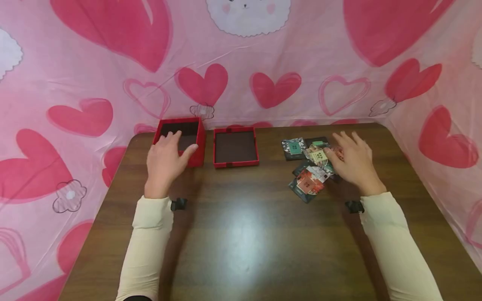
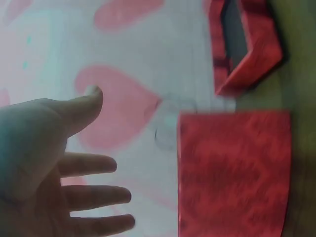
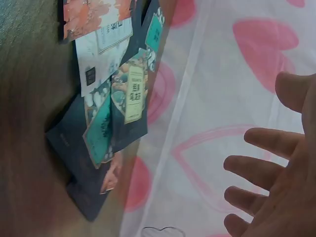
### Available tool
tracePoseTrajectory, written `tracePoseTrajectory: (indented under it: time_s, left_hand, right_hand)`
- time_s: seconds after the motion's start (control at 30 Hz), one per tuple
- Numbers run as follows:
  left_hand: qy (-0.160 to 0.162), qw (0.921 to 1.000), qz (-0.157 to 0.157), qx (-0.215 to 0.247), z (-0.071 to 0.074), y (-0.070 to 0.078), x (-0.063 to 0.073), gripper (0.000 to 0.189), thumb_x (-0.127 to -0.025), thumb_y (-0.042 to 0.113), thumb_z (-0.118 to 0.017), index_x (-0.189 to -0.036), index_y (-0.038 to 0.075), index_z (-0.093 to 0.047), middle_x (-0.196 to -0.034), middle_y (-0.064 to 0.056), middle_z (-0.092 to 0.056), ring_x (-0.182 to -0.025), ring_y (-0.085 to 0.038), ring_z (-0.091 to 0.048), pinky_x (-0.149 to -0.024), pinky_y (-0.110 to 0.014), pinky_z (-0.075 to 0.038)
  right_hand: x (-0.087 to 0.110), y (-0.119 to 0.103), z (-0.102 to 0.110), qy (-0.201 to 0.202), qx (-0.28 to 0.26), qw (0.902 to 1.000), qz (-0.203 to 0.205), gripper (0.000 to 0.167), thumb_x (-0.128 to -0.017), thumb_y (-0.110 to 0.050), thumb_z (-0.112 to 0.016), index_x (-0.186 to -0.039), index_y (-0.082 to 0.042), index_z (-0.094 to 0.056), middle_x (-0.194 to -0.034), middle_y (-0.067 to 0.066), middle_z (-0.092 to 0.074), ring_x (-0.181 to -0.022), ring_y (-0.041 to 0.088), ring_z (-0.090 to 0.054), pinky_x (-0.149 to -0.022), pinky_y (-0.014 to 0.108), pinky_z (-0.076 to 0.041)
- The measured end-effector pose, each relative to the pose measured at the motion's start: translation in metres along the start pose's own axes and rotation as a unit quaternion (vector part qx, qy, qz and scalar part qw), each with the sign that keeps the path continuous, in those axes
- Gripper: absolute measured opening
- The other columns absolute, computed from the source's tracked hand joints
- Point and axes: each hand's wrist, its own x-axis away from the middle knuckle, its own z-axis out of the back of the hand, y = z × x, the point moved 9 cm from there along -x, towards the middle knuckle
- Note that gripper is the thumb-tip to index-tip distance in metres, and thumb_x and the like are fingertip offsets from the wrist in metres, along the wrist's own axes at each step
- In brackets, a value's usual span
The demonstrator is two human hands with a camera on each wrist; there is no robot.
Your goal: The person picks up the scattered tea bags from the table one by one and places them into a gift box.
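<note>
My left hand (image 1: 164, 163) hovers over the front of an open red box (image 1: 197, 150) with a dark inside, its fingers spread and holding nothing. In the left wrist view that hand (image 2: 59, 168) is apart from the box's patterned red wall (image 2: 234, 173). My right hand (image 1: 354, 161) is above the right side of a loose pile of small printed packets (image 1: 306, 184). From the right wrist view, the right hand (image 3: 276, 168) has relaxed, parted fingers and does not touch the packets (image 3: 128, 98). Part of the pile is hidden behind it in the head view.
A shallow red lid (image 1: 236, 147) with a dark inside lies to the right of the box. Brown wooden tabletop (image 1: 241, 234) spreads in front of both. A pink heart-printed cloth (image 1: 241, 54) hangs along the table's back and sides.
</note>
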Motion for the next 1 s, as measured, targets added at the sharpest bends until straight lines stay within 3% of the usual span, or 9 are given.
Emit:
tracePoseTrajectory:
  time_s: [0.1,0.27,0.37,0.5,0.63,0.8,1.0]
  left_hand:
    - [0.037,0.998,0.041,0.033,0.016,-0.026,0.0,0.07,-0.097,0.053,-0.057,-0.146,0.004,-0.05,-0.142,-0.026,-0.052,-0.124,-0.049,-0.05,-0.097,-0.068,-0.041]
    - [0.063,0.9893,0.116,0.061,0.03,-0.071,-0.001,0.066,-0.097,0.055,-0.054,-0.142,0.007,-0.055,-0.126,-0.022,-0.065,-0.112,-0.046,-0.059,-0.084,-0.068,-0.047]
    - [0.06,0.9847,0.149,0.068,0.029,-0.092,-0.002,0.064,-0.097,0.054,-0.053,-0.141,0.007,-0.056,-0.121,-0.021,-0.068,-0.108,-0.048,-0.059,-0.081,-0.067,-0.048]
    - [0.037,0.9788,0.191,0.065,0.018,-0.114,-0.002,0.065,-0.098,0.054,-0.05,-0.14,0.005,-0.057,-0.127,-0.024,-0.064,-0.111,-0.053,-0.055,-0.083,-0.068,-0.046]
    - [0.015,0.973,0.218,0.073,0.005,-0.129,-0.002,0.063,-0.099,0.055,-0.048,-0.138,0.007,-0.061,-0.129,-0.025,-0.062,-0.113,-0.055,-0.053,-0.086,-0.068,-0.045]
    - [0.006,0.9705,0.225,0.087,-0.008,-0.14,-0.002,0.058,-0.101,0.051,-0.047,-0.135,0.008,-0.065,-0.124,-0.026,-0.064,-0.112,-0.053,-0.055,-0.084,-0.066,-0.048]
    - [0.006,0.9715,0.222,0.082,-0.013,-0.139,-0.008,0.052,-0.103,0.045,-0.046,-0.13,0.006,-0.068,-0.118,-0.026,-0.067,-0.109,-0.051,-0.056,-0.082,-0.064,-0.049]
  right_hand:
    - [0.0,0.008,0.0,0.019,-0.017,0.9996,-0.01,0.059,-0.102,-0.038,-0.053,-0.142,0.004,-0.05,-0.148,0.031,-0.042,-0.139,0.055,-0.025,-0.104,0.076,-0.013]
    - [0.001,0.024,-0.001,0.03,-0.037,0.9982,-0.037,0.055,-0.102,-0.037,-0.054,-0.138,0.006,-0.054,-0.138,0.033,-0.052,-0.125,0.058,-0.034,-0.094,0.074,-0.02]
    - [0.001,0.03,0.0,0.038,-0.049,0.997,-0.047,0.054,-0.103,-0.036,-0.054,-0.136,0.007,-0.056,-0.127,0.034,-0.058,-0.116,0.056,-0.037,-0.09,0.071,-0.022]
    - [0.001,0.034,0.0,0.047,-0.065,0.9953,-0.055,0.049,-0.102,-0.031,-0.056,-0.131,0.008,-0.059,-0.114,0.034,-0.063,-0.108,0.054,-0.038,-0.088,0.07,-0.023]
    - [-0.001,0.039,-0.004,0.044,-0.083,0.9927,-0.076,0.046,-0.103,-0.029,-0.054,-0.13,0.007,-0.059,-0.113,0.033,-0.064,-0.108,0.052,-0.037,-0.089,0.069,-0.023]
    - [-0.008,0.046,-0.012,0.033,-0.103,0.9891,-0.099,0.045,-0.104,-0.029,-0.051,-0.131,0.007,-0.059,-0.112,0.031,-0.065,-0.113,0.052,-0.037,-0.093,0.068,-0.023]
    - [-0.025,0.055,-0.014,0.047,-0.1,0.9885,-0.104,0.038,-0.103,-0.023,-0.054,-0.125,0.006,-0.063,-0.102,0.027,-0.07,-0.096,0.043,-0.062,-0.085,0.055,-0.041]
